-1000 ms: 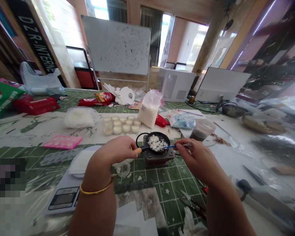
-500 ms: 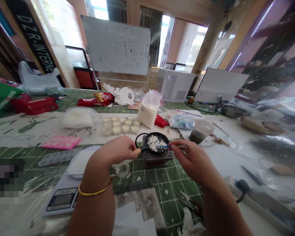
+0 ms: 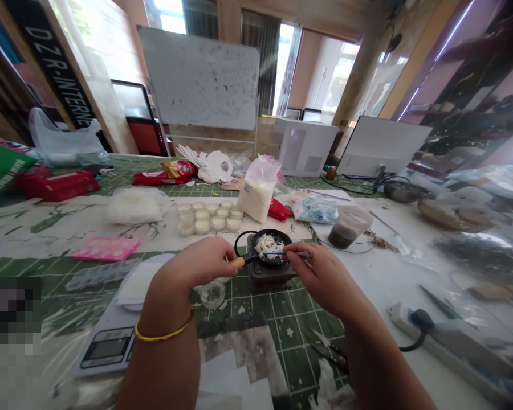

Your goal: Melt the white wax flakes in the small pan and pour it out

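A small black pan (image 3: 267,236) with white flakes (image 3: 268,246) in it sits on a little dark burner (image 3: 270,274). My left hand (image 3: 203,262) is closed round the pan's wooden handle at its left side. My right hand (image 3: 320,270) pinches a thin blue stick (image 3: 277,254) whose tip reaches into the flakes. A gold bangle is on my left wrist.
Several small cups of pale wax (image 3: 207,217) stand behind the pan, beside a bag of white granules (image 3: 257,192). A kitchen scale (image 3: 111,330) lies left, a small glass dish (image 3: 212,293) by my left wrist, a tub of dark liquid (image 3: 346,226) right, scissors (image 3: 329,350) and a power strip (image 3: 427,333) near right.
My right hand has slid left toward the pan, pushing the blue stick further into the flakes. My left hand keeps its hold on the handle.
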